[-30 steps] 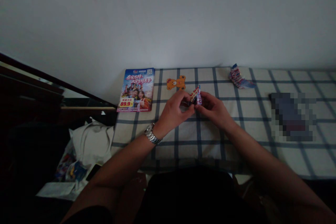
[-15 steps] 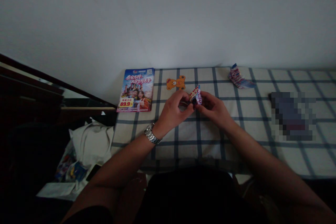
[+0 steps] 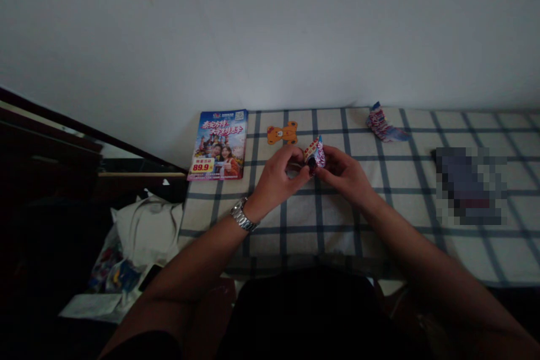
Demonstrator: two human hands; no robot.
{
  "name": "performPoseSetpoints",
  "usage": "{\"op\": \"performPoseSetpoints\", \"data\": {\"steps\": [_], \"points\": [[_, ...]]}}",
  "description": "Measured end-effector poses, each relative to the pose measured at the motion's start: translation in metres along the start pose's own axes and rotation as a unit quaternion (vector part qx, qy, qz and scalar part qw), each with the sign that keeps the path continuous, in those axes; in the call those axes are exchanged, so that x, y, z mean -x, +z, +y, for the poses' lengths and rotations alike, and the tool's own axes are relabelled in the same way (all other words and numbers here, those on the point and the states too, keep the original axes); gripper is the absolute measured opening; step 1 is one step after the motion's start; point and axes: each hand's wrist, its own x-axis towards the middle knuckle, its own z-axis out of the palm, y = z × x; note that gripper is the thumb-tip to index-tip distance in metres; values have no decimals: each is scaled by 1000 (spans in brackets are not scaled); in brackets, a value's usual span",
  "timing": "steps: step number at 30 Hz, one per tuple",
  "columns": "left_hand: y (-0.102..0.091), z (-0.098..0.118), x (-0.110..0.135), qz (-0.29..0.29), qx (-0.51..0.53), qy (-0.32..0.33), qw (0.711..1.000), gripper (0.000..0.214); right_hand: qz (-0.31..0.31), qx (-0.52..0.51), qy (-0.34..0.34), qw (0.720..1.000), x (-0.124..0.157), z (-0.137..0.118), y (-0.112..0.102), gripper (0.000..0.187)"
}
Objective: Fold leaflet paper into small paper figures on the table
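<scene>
Between my two hands is a small folded piece of printed paper [image 3: 319, 156], white, red and blue, bent into a pointed shape. My left hand [image 3: 283, 173], with a metal watch on its wrist, pinches the paper's left lower side between thumb and fingers. On the other side my right hand [image 3: 343, 177] grips it, thumb in front and the fingers partly hidden behind. Just beyond my left hand lies a flat orange bear cutout [image 3: 282, 133]. A second folded printed paper [image 3: 382, 125], pleated with a flared end, rests farther right near the wall.
A stack of printed flyers [image 3: 220, 143] lies at the table's left end. The checked tablecloth [image 3: 270, 239] runs along the wall [image 3: 270, 28]. To the right is a dark blurred-out object [image 3: 468, 185]. Below the left edge sits a white bag [image 3: 147, 228] among other items.
The folded paper has tilted very slightly between my fingers. Both hands keep nearly the same place and grip; the other things have not moved.
</scene>
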Motion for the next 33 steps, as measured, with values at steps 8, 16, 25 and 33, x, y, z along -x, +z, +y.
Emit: {"op": "performPoseSetpoints", "data": {"steps": [8,16,25,33], "points": [[-2,-1,-1,-5,63,-8,998,17,-10,-14,-4,1000,-3,-3,-1,50],[-1,-3,-1,-11,73,-10,997,19,-12,-37,23,999,-1,-6,2,37],[-1,-4,0,-10,78,-7,997,18,-17,-31,41,999,-1,-4,1,36],[-1,0,-2,17,10,17,1000,17,-21,-24,31,999,-2,-8,3,36]]}}
